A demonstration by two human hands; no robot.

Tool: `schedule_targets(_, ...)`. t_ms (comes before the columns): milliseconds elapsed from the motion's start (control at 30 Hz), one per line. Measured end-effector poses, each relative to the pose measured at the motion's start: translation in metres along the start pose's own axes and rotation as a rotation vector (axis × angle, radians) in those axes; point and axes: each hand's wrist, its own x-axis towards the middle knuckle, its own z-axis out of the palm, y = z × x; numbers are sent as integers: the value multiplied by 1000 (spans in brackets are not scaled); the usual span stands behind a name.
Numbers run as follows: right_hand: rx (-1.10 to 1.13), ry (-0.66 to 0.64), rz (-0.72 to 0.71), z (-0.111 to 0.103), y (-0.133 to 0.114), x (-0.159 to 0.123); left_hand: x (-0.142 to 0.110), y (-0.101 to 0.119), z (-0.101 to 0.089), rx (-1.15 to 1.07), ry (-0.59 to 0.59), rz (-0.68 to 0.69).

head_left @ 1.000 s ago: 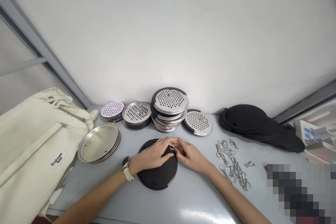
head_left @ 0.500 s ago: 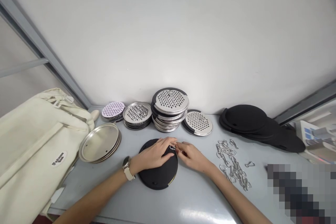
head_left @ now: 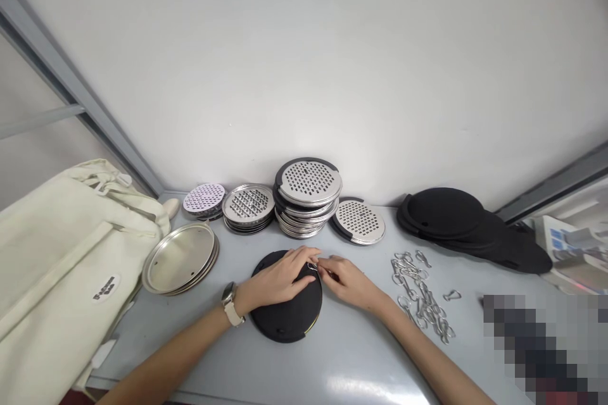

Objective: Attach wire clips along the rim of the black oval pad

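Note:
A round black disc-shaped cover (head_left: 287, 316) lies on the table in front of me, with a thin yellowish metal edge showing at its lower right. My left hand (head_left: 280, 280) rests across its top, fingers stretched toward the far edge and thumb apart. At the far right rim, my right hand (head_left: 346, 281) pinches a small silver carabiner clip (head_left: 312, 266), its wire end poking out toward the left fingers. The fingertips partly hide the clip, so I cannot tell whether it passes through the cover.
Behind stand stacks of round graters (head_left: 311, 183), (head_left: 249, 205) and a lower grater pile (head_left: 360, 221). Plain metal discs (head_left: 183, 259) and a cream bag (head_left: 80, 266) are left. Loose carabiners (head_left: 427, 307) and black covers (head_left: 446, 215) lie right.
Both hands stay nearly in place at the cover's far rim. Only the right fingers shift very slightly around the carabiner clip.

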Motion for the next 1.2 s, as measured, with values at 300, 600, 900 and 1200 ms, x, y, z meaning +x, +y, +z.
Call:
schedule_targets(300, 45, 3, 8, -1, 2, 0, 1, 1, 0, -17, 0, -4)
schedule_targets(600, 29, 12, 8, 0, 1, -1, 1, 3, 0, -9, -5, -13)
schedule_targets(900, 33, -3, 16, -2, -1, 0, 0, 1, 0, 25, -10, -17)
schedule_targets(1200, 0, -7, 5, -2, -1, 1, 1, -3, 4, 116, 43, -50)
